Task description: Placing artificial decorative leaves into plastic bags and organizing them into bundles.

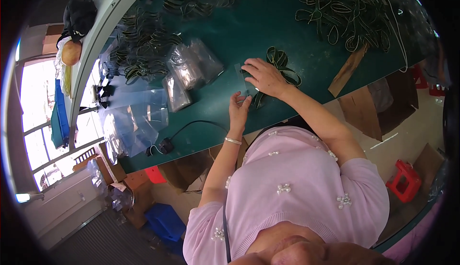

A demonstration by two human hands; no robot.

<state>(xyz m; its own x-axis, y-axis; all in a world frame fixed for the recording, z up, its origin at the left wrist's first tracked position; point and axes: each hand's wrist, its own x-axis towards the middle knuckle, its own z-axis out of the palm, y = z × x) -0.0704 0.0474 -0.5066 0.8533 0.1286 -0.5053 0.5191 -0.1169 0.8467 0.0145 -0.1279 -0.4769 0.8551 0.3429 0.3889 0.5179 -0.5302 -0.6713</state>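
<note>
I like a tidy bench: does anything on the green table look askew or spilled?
The brown strip looks askew: it lies slantwise beside the tangled dark bands, one end near the edge of the green table. No spill shows.

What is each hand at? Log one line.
left hand: near clear plastic; right hand: near dark strap; table: green

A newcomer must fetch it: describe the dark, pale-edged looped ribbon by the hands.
On the wide green tabletop, find the person's right hand. The dark looped ribbon is partly hidden by it. Unlike the similar dark loops heaped toward the far right, it lies outside any pile.
</note>
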